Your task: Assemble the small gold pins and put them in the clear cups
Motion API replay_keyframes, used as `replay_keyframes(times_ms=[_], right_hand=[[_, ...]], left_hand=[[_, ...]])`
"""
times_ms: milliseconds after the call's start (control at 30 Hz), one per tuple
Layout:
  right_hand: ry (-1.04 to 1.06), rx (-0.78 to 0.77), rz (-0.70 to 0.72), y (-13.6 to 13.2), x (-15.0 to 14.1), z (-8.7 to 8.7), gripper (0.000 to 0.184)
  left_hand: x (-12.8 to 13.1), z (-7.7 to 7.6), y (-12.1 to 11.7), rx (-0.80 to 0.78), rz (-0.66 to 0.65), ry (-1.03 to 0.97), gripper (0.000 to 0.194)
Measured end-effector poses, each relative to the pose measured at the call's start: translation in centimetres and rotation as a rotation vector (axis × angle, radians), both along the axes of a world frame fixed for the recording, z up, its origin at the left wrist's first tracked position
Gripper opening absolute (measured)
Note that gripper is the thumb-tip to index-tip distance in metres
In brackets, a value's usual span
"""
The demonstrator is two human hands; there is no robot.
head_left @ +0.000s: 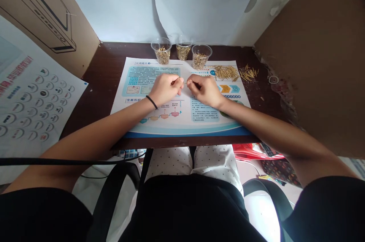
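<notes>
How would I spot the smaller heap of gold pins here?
On the dark table, find the large printed sheet. Beside its right edge, near the far corner, lies the smaller heap. Unlike the larger heap on the sheet, it rests directly on the table.

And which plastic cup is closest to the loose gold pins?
The rightmost plastic cup; the middle cup and left cup stand farther from the loose gold pins.
</notes>
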State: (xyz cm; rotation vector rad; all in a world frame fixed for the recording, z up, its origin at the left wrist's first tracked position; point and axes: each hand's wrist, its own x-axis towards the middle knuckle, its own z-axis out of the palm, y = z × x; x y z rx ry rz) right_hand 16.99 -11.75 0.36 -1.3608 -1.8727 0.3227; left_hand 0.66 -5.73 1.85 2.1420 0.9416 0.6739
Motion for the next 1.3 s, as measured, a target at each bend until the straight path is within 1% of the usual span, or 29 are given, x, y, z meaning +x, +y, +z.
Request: replay_keyframes(times_ms=[267,467,533,633,733,833,933,1100,1233,1300], right_hand=[[0.026,-0.006,-0.014,0.1,0.0,-0.2,0.023],[0.016,0.046,0.018,-0.1,0.0,-0.1,0.027],[0.032,0.028,0.005,-0.1,-0.1,-0.1,0.027],[0.110,-0.050,0.010,0.0,0.0,-0.1,0.026],[0.235,-0.148,0.073,0.2,0.2,-0.3,0.029],[0.359,-0.207,0.129,0.3,0.3,-0.4,0.034],[0.449,-0.238,0.159,0.3,0.4,-0.4,0.037],[0.491,-0.265,0.142,0.4,0.3,-0.5,0.038],[0.544,-0.239,0.115,0.5,0.5,-0.6,0.034],[0.532,-0.230,0.091,0.5,0.5,-0.6,0.031]], left_hand=[[0.6,-0.7,-0.8,-0.047,0.072,-0.106,0.032],[1.0,-0.6,-1.2,-0.030,0.090,-0.086,0.033],[1.0,-0.6,-1.2,-0.053,0.076,-0.105,0.033],[0.9,-0.5,-0.9,-0.098,0.039,-0.135,0.031],[0.6,-0.5,-0.5,-0.070,0.021,-0.134,0.029],[0.3,-0.5,-0.3,-0.052,-0.001,-0.145,0.028],[0.2,-0.5,-0.1,-0.052,-0.009,-0.170,0.027],[-0.1,-0.2,0.4,-0.033,0.000,-0.175,0.027],[-0.3,0.0,0.7,-0.042,-0.045,-0.139,0.023],[-0.3,0.0,0.8,-0.071,-0.086,-0.120,0.022]])
